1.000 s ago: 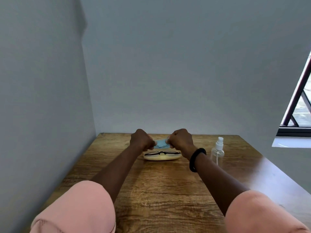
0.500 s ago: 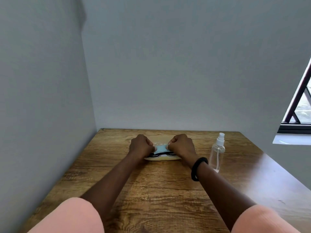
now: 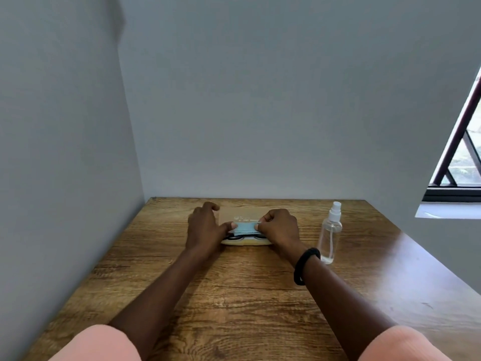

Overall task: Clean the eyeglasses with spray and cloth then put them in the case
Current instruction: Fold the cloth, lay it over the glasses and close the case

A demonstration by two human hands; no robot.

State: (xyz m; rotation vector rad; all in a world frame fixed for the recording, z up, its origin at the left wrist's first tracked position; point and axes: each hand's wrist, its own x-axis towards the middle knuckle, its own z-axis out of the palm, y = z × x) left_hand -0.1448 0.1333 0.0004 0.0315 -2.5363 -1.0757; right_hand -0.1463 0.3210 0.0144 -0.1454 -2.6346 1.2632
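- Left hand (image 3: 205,230), at 11 o'clock on the brown wood-grain table (image 3: 234,295): fingers spread, thumb touching the left edge of the folded light-blue cloth (image 3: 244,227).
- The cloth lies over black-framed eyeglasses (image 3: 243,238) in an open cream oval case (image 3: 247,242), at 12 o'clock.
- Right hand (image 3: 281,229): pinching the cloth's right edge.
- Clear plastic spray bottle (image 3: 330,234) stands upright at 1 o'clock.

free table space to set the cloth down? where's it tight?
Bare wooden table between the forearms, and left of the left hand toward the wall. Crowded: right hand, blue cloth, eyeglasses, case, spray bottle.
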